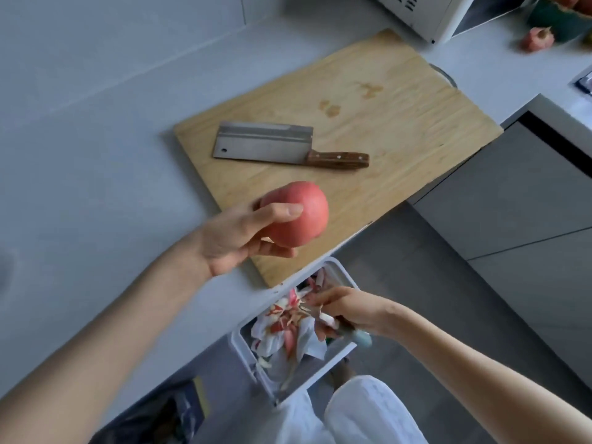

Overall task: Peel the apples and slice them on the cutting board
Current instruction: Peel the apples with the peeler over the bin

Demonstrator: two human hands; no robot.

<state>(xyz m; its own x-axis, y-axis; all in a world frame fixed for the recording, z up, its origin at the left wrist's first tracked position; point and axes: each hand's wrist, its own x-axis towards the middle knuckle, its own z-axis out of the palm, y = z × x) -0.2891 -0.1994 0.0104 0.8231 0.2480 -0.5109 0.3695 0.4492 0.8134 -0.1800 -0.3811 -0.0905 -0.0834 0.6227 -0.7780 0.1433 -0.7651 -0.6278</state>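
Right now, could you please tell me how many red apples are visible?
2. One red apple is gripped by the left hand over the wooden cutting board; a second apple sits on the grey countertop beside the dark green bowl, whose cropped contents may hide more.

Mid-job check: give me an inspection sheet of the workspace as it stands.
Surface: grey counter; wooden cutting board, faintly stained.
Job's things: apple, red skin showing; cleaver flat on the board; peeler.
Clutter: bin below the counter edge, holding peels and paper.
Grippers: left hand holds the apple above the board; right hand grips the peeler over the bin.
Cables: nothing seen.
Surroundings: white appliance, fruit, cabinets.
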